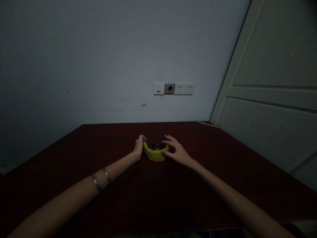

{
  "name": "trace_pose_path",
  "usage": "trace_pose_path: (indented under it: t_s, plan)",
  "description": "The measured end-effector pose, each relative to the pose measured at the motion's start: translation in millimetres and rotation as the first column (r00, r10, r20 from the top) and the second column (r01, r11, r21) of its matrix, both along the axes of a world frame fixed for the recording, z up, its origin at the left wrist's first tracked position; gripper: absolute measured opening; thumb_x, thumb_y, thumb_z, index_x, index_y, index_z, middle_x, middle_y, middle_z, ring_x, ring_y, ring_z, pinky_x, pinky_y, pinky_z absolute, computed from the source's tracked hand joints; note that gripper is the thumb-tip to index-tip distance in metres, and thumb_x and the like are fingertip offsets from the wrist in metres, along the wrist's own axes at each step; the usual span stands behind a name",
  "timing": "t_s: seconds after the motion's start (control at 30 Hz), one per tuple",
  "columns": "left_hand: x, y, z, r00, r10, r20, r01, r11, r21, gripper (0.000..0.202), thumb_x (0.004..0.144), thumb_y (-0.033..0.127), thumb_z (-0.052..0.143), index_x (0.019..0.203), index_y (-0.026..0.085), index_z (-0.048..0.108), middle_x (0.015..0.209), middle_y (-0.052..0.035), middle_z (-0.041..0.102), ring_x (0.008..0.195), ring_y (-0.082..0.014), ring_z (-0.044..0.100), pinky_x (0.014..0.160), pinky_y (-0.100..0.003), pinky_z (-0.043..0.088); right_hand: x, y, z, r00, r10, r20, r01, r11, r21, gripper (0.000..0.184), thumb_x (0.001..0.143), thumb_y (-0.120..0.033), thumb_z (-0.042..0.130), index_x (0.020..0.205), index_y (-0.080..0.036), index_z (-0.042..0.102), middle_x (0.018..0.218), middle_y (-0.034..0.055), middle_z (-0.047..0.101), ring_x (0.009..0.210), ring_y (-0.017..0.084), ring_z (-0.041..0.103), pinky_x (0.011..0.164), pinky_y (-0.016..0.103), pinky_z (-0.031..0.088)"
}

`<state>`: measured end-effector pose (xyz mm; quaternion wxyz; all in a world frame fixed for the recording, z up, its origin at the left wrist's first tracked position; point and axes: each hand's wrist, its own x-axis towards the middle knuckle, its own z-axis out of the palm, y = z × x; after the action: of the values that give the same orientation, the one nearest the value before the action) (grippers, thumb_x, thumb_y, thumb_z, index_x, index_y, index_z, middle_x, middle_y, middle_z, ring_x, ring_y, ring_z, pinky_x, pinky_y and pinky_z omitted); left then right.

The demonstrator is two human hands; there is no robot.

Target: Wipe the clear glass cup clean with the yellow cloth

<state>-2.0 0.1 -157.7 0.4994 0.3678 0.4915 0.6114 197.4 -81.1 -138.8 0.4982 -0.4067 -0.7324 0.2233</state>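
Observation:
A yellow banana lies on the dark red table in a curve, its ends pointing away from me. Just behind its middle is a small, round, clear object, apparently glass, partly hidden by the banana. My left hand stands on edge at the banana's left tip, palm facing it and fingers stretched forward, close to or touching it. At the right end, my right hand has its fingers spread, with the thumb over the banana's near side and the other fingers beyond it. Whether the thumb presses on the peel I cannot tell.
The dark red tabletop runs back to a pale wall with a row of sockets. A white panelled door stands along the right side. A thin strip lies at the table's far right corner. The light is dim.

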Motion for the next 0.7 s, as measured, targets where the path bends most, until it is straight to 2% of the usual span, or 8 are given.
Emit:
trace_pose_path:
  t_s: [0.1, 0.2, 0.3, 0.4, 0.5, 0.6, 0.67, 0.7]
  plan:
    - [-3, 3, 5.5, 1.000, 0.003, 0.022, -0.003, 1.000, -0.005, 0.025, 0.073, 0.039, 0.050, 0.075, 0.016, 0.060, 0.081, -0.0078, 0.066, 0.078, -0.0174, 0.062, 0.082, -0.031, 0.044, 7, -1, 3.1, 0.962, 0.043, 0.270, -0.071, 0.993, 0.097, 0.037, 0.068, -0.033, 0.072, 0.104, -0.024, 0.068, 0.141, 0.0087, 0.044, 0.137, 0.028, 0.027, 0.109, 0.052, 0.025]
    - [-5, 5, 11.9, 1.000, 0.009, 0.026, -0.010, 1.000, 0.016, 0.023, 0.075, 0.036, 0.049, 0.075, 0.016, 0.060, 0.084, -0.0087, 0.067, 0.082, -0.0180, 0.063, 0.086, -0.032, 0.044, 9, 1, 4.5, 0.924, 0.033, 0.380, -0.086, 0.989, 0.123, 0.024, 0.076, -0.029, 0.065, 0.098, -0.021, 0.070, 0.139, 0.0102, 0.046, 0.138, 0.027, 0.024, 0.108, 0.051, 0.028]
    - [-8, 11, 20.5, 1.000, 0.010, 0.017, -0.011, 0.998, 0.063, 0.021, 0.075, 0.032, 0.049, 0.074, 0.015, 0.062, 0.089, -0.0103, 0.067, 0.088, -0.0192, 0.063, 0.090, -0.033, 0.042, 7, 4, 10.5, 0.927, 0.042, 0.373, -0.092, 0.989, 0.118, 0.013, 0.077, -0.027, 0.064, 0.086, -0.022, 0.071, 0.131, 0.0098, 0.052, 0.136, 0.028, 0.028, 0.108, 0.051, 0.028]
    - [-9, 17, 37.1, 1.000, 0.013, -0.008, -0.012, 0.991, 0.136, 0.021, 0.075, 0.029, 0.047, 0.075, 0.014, 0.063, 0.092, -0.0110, 0.067, 0.094, -0.0206, 0.061, 0.092, -0.034, 0.042, 3, 7, 24.4, 0.967, 0.035, 0.253, -0.068, 0.990, 0.123, 0.006, 0.073, -0.027, 0.068, 0.075, -0.022, 0.071, 0.122, 0.0083, 0.058, 0.133, 0.028, 0.034, 0.106, 0.052, 0.028]
    - [-6, 19, 67.4, 0.999, 0.004, -0.047, 0.007, 0.972, 0.235, 0.022, 0.077, 0.027, 0.045, 0.075, 0.015, 0.064, 0.093, -0.0098, 0.068, 0.096, -0.0208, 0.061, 0.094, -0.036, 0.040, 0, 10, 46.5, 0.996, 0.015, 0.083, -0.024, 0.993, 0.115, 0.007, 0.070, -0.030, 0.071, 0.068, -0.022, 0.071, 0.116, 0.0069, 0.060, 0.127, 0.027, 0.041, 0.104, 0.049, 0.031]
    - [2, 11, 109.3, 0.994, -0.033, -0.109, 0.070, 0.932, 0.356, 0.021, 0.078, 0.026, 0.049, 0.080, 0.017, 0.068, 0.099, -0.0067, 0.068, 0.104, -0.0202, 0.058, 0.098, -0.034, 0.038, -2, 17, 73.3, 0.998, -0.017, -0.060, 0.023, 0.994, 0.103, 0.010, 0.068, -0.032, 0.071, 0.069, -0.022, 0.071, 0.114, 0.0071, 0.061, 0.116, 0.025, 0.051, 0.100, 0.046, 0.036]
    - [8, 1, 137.3, 0.981, -0.069, -0.181, 0.141, 0.894, 0.425, 0.014, 0.071, 0.022, 0.061, 0.081, 0.017, 0.069, 0.099, -0.0054, 0.069, 0.108, -0.0212, 0.056, 0.100, -0.032, 0.035, -3, 25, 91.1, 0.980, -0.038, -0.196, 0.055, 0.995, 0.079, 0.015, 0.067, -0.035, 0.071, 0.070, -0.020, 0.071, 0.113, 0.0093, 0.062, 0.103, 0.024, 0.058, 0.091, 0.045, 0.043]
    - [12, -4, 149.3, 0.960, -0.064, -0.273, 0.195, 0.851, 0.487, 0.015, 0.071, 0.021, 0.062, 0.083, 0.016, 0.069, 0.099, -0.0060, 0.068, 0.108, -0.0223, 0.055, 0.101, -0.034, 0.035, -3, 29, 99.5, 0.963, -0.049, -0.265, 0.070, 0.995, 0.069, 0.018, 0.065, -0.036, 0.072, 0.070, -0.019, 0.071, 0.114, 0.0100, 0.061, 0.099, 0.023, 0.059, 0.087, 0.044, 0.046]
